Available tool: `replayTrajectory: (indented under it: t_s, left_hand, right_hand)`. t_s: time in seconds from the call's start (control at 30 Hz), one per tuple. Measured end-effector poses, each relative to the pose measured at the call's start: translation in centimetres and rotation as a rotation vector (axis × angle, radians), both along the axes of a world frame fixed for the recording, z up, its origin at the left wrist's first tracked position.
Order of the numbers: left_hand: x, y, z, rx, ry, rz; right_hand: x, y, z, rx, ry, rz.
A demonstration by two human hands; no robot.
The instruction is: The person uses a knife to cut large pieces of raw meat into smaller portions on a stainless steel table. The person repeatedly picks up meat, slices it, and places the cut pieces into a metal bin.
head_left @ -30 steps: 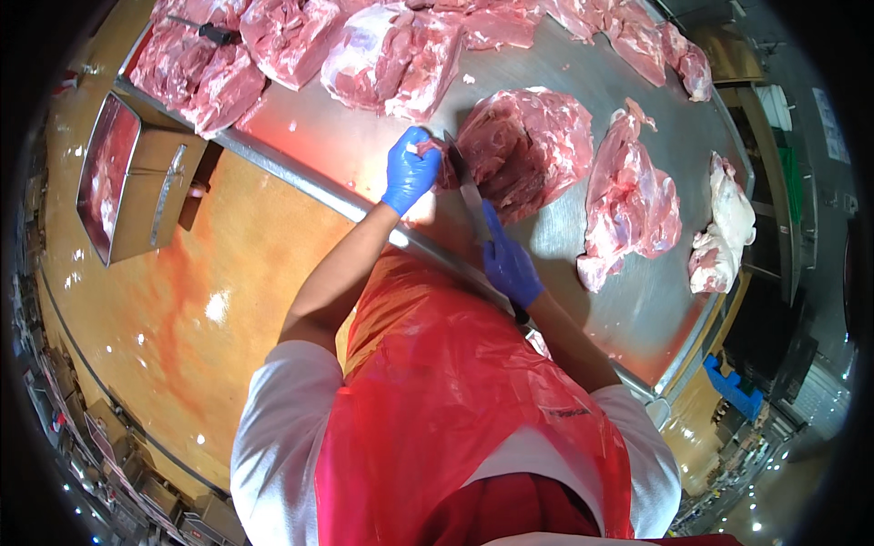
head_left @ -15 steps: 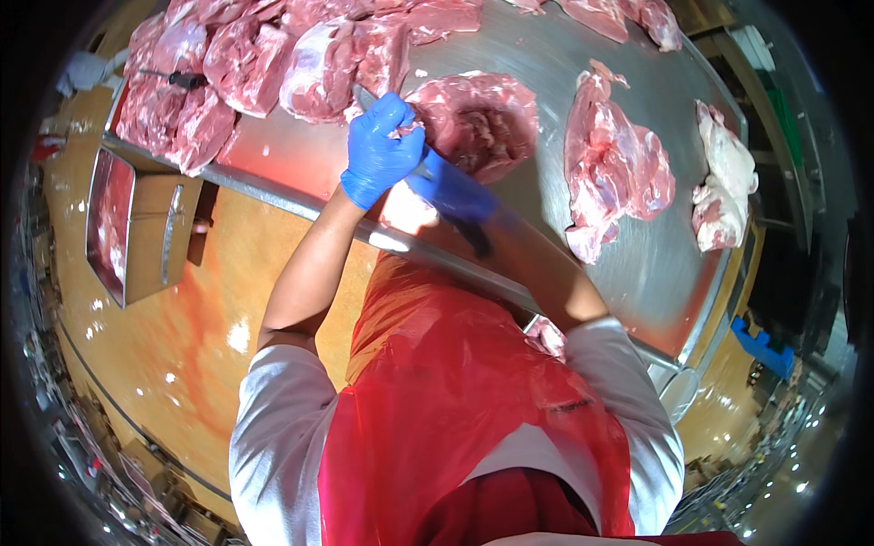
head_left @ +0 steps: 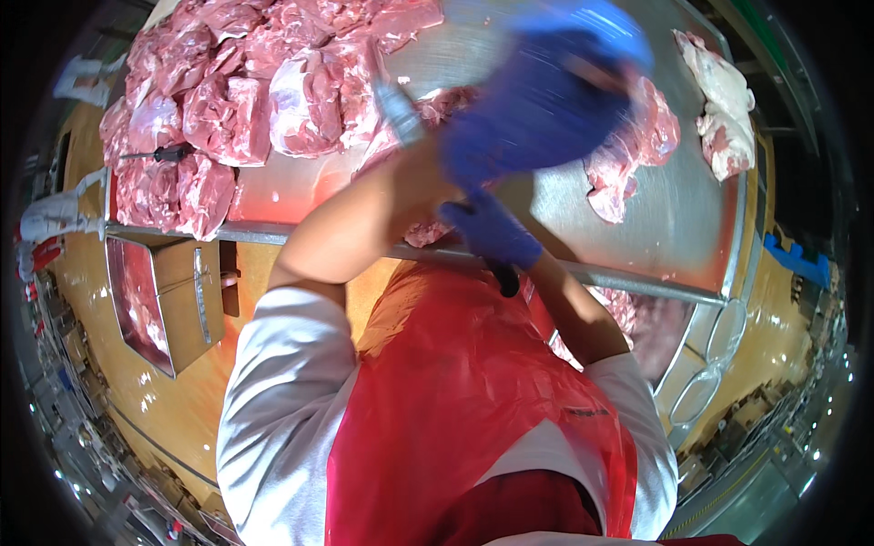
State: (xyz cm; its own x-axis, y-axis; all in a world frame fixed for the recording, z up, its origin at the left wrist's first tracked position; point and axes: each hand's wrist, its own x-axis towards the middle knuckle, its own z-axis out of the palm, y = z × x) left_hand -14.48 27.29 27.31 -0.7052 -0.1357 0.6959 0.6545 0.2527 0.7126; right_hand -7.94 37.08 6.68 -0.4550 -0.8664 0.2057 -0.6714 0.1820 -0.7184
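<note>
My left hand (head_left: 546,100), in a blue glove, is raised high over the table and reaches across to the right. Motion smears its fingers; a pinkish patch shows among them, too blurred to name. Lower down, my right hand (head_left: 496,227), also blue-gloved, is closed on a knife. The black handle end sticks out below the fist, and the blade (head_left: 396,109) shows past my left forearm, tip pointing far left. Under my arms lies a raw meat cut (head_left: 446,102), mostly hidden. Another raw meat piece (head_left: 624,164) lies right of my left hand, partly covered by it.
Raw meat pieces (head_left: 305,100) crowd the steel table's (head_left: 674,241) left side, with a black-handled tool (head_left: 168,153) on them. A pale-skinned piece (head_left: 719,105) lies far right. A metal bin (head_left: 182,300) of meat stands beside the front edge; more meat (head_left: 619,309) sits below it.
My left hand has left the meat cut and swung up and to the right. My right hand has moved slightly right and nearer me, still gripping the knife. The view has shifted.
</note>
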Motion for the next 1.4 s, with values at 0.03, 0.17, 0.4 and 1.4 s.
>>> replayTrajectory:
  t_s: [0.03,0.17,0.4,1.4]
  left_hand:
    - [-0.4,4.7,-1.2,-0.003,0.083,-0.091]
    - [4.8,17.0,-3.6,-0.230,0.232,-0.680]
    - [-1.8,-6.1,-14.8,-0.267,-0.474,0.060]
    - [3.4,-29.1,-9.0,0.512,-0.873,-0.361]
  right_hand:
    - [0.1,0.7,-0.6,-0.068,-0.069,-0.102]
    - [0.4,2.2,5.4,-0.253,-0.998,-0.726]
    - [0.8,11.4,1.3,-0.156,-1.129,-1.031]
    - [-11.5,-19.0,9.7,-0.788,-1.374,0.196]
